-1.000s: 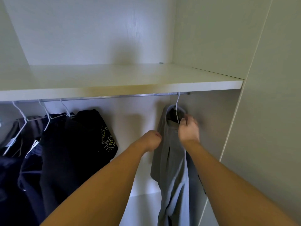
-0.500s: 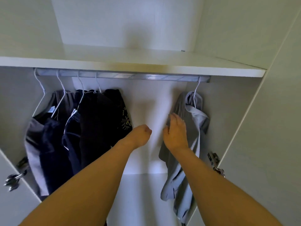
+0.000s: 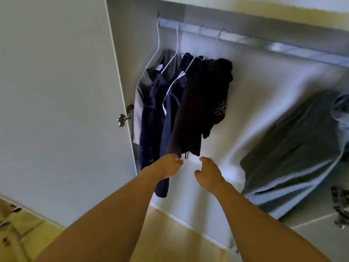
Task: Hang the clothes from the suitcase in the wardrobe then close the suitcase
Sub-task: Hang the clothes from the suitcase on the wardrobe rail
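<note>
Both hands apparently empty

Door: white panel swung open at left, metal hinge
Floor: seemingly light wood

A bedroom or dressing corner of a home — a built-in white laminate wardrobe stands open, its pale door swung wide on a small chrome hinge. Dark garments hang from white wire hangers on a silver metal rail, a grey garment hangs apart at the right, and light wooden flooring lies below.
</note>
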`<action>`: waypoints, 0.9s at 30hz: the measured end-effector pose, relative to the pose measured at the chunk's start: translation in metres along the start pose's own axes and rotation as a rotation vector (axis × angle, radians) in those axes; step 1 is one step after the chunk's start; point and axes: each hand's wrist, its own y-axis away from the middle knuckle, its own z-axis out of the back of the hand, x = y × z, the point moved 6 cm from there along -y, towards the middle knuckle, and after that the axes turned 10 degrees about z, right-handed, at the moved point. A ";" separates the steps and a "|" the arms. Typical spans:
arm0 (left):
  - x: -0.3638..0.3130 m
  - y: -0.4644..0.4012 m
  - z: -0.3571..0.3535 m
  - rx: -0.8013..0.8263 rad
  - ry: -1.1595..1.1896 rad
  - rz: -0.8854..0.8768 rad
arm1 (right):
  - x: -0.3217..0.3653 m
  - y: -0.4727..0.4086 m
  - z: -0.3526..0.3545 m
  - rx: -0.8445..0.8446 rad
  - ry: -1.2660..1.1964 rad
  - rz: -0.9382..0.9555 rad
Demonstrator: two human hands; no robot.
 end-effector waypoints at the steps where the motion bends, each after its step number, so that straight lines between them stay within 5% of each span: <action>1: 0.020 0.003 0.000 -0.014 0.032 0.036 | 0.006 -0.003 -0.018 0.097 0.033 0.012; 12: 0.257 0.114 0.001 -0.122 0.411 0.603 | 0.141 0.035 -0.211 0.814 0.365 0.367; 20: 0.441 0.237 0.017 -0.201 0.405 0.819 | 0.316 0.121 -0.348 1.088 0.524 0.725; 27: 0.586 0.294 0.065 -0.252 0.419 0.938 | 0.445 0.153 -0.441 1.145 0.496 0.781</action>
